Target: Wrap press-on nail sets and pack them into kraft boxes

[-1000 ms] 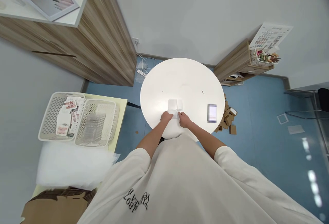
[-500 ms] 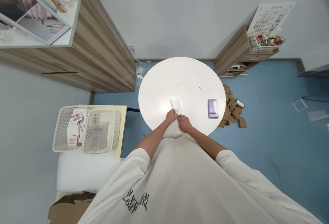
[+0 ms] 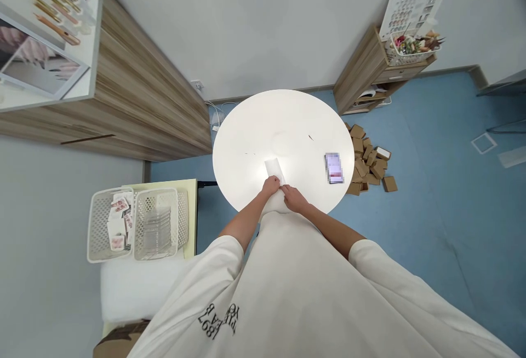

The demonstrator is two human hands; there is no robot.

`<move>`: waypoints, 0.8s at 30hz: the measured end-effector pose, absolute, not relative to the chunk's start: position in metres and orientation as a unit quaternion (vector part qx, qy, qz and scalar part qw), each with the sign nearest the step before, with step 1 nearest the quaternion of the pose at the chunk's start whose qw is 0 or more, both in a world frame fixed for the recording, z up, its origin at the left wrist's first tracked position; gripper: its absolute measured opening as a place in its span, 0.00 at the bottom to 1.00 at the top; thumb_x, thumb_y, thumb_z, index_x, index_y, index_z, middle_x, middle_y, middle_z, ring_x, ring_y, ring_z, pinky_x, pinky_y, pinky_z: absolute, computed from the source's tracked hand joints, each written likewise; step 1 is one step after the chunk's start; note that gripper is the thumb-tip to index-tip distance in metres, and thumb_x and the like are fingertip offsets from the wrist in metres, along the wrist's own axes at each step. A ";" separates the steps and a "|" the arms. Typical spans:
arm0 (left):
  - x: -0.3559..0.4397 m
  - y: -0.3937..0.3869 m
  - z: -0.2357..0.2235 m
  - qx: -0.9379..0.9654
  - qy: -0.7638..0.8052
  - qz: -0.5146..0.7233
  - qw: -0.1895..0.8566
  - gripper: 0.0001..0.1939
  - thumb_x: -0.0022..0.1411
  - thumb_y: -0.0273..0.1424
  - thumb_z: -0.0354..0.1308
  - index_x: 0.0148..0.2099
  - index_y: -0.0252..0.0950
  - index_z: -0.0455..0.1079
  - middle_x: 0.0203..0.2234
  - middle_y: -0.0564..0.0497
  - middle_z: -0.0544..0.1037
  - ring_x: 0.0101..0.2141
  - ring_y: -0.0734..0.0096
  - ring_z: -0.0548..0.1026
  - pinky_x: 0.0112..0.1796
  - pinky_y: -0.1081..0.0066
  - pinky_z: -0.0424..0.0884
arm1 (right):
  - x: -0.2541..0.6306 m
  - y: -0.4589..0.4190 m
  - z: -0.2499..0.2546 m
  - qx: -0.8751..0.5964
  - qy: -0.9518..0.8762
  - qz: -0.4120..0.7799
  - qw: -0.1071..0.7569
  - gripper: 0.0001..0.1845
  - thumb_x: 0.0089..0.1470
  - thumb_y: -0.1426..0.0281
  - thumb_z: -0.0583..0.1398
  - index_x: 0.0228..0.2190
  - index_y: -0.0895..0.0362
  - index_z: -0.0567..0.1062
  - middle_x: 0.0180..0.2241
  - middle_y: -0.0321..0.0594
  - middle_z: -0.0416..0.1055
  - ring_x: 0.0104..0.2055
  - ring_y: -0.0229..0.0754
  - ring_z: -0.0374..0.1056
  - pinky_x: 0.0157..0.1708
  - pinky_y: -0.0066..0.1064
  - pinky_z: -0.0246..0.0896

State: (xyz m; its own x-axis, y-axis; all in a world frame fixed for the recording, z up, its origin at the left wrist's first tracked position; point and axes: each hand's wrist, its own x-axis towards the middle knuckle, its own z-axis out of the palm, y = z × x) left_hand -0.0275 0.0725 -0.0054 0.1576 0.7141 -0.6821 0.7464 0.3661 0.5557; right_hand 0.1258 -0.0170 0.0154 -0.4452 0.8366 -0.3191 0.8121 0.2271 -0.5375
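A small white, slightly see-through packet or folded sheet point(image 3: 274, 168) lies near the front of the round white table point(image 3: 283, 114); its exact kind is too faint to make out. My left hand point(image 3: 271, 185) is closed on its near end, with the fingers curled in. Close beside it, my right hand point(image 3: 294, 199) has its fingers bent and pressed together at the near right corner of the same piece. The fingertips of both hands almost meet. Further right on the tabletop lies a phone-like flat thing with a blurred screen point(image 3: 334, 168).
Left of me, two white baskets point(image 3: 181, 221) hold cards and clear plastic cases, beside a white padded roll point(image 3: 139, 287). Small brown boxes point(image 3: 372, 166) are heaped on the floor right of the table. Wooden cabinets point(image 3: 156, 79) stand at the left.
My view has turned a little. The white piece now leans more to the left, and my left hand is closed more tightly over its near end.
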 end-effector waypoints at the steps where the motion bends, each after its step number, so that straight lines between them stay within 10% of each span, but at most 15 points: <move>1: -0.029 0.072 -0.006 0.562 0.642 -0.012 0.522 0.09 0.62 0.24 0.52 0.41 0.37 0.73 0.44 0.47 0.80 0.44 0.67 0.76 0.44 0.71 0.69 | 0.125 -0.016 0.017 -0.533 -0.782 0.323 0.019 0.35 0.56 0.80 0.50 0.65 0.57 0.59 0.60 0.50 0.62 0.56 0.48 0.62 0.54 0.40 0.58; 9: -0.037 0.070 -0.002 0.570 0.612 0.003 0.548 0.15 0.63 0.23 0.52 0.49 0.35 0.75 0.43 0.46 0.81 0.45 0.66 0.77 0.46 0.70 0.70 | 0.118 -0.010 0.025 -0.555 -0.791 0.253 -0.052 0.33 0.59 0.76 0.53 0.65 0.54 0.63 0.65 0.52 0.56 0.60 0.55 0.58 0.58 0.44 0.54; 24: -0.047 0.036 -0.004 0.849 0.473 -0.026 0.237 0.27 0.60 0.19 0.50 0.61 0.38 0.61 0.69 0.42 0.56 0.68 0.55 0.53 0.63 0.52 0.53 | 0.127 -0.005 0.019 -0.545 -0.772 0.309 -0.109 0.37 0.59 0.75 0.53 0.68 0.52 0.57 0.70 0.49 0.48 0.62 0.53 0.60 0.57 0.43 0.56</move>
